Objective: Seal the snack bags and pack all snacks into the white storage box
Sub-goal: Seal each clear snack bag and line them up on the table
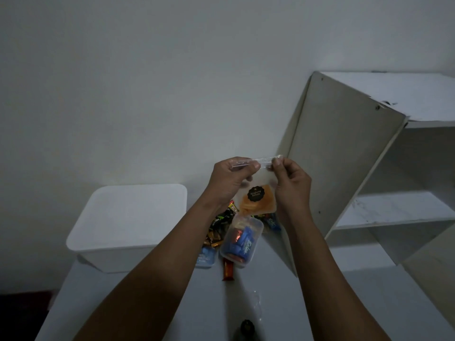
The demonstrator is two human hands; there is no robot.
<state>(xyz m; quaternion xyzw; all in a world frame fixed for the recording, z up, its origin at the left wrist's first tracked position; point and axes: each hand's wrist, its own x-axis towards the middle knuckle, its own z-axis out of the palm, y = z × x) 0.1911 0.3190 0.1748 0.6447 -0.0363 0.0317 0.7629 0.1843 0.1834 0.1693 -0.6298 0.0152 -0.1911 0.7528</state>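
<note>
Left hand and right hand each pinched the top strip of the clear snack bag, held up above the table; the white box stood to the left, well apart; a small tub of sweets lay beneath

Shelf unit close beside hands.

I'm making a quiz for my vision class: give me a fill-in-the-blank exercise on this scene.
1. The left hand and right hand both pinch the top of a clear ____.
2. The chips inside it are ____ in colour.
3. The white storage box stands to the ____ of both hands.
Missing: bag; orange; left.
</note>
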